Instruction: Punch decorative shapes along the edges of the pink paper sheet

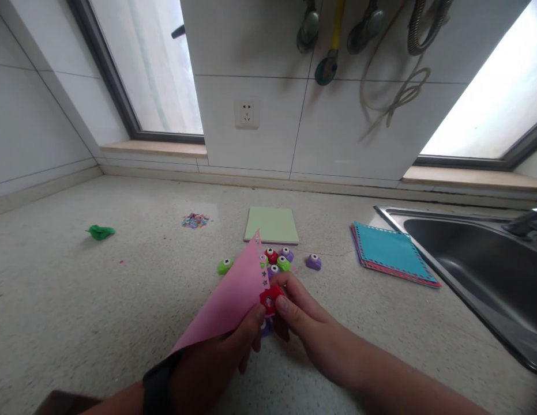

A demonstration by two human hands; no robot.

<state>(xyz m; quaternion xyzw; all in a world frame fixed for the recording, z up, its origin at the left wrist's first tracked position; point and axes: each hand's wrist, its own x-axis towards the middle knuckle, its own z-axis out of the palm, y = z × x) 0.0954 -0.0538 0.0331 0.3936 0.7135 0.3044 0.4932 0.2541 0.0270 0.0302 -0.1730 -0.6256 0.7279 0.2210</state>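
Note:
My left hand [216,363] holds a pink sheet of paper [233,300] by its lower edge, fingers closed on it; small shapes are punched along its right edge. My right hand [298,311] pinches a small red paper punch [270,300] clamped on that same edge. Just beyond the hands lies a cluster of several little punches [279,259] in red, green and purple, with a green one [225,266] to the left and a purple one [314,262] to the right.
A light green paper pad [272,225] lies behind the punches. A stack of blue and pink sheets [391,253] sits beside a steel sink [480,271] at right. Coloured confetti [194,220] and a crumpled green scrap [100,232] lie at left. Utensils hang on the tiled wall.

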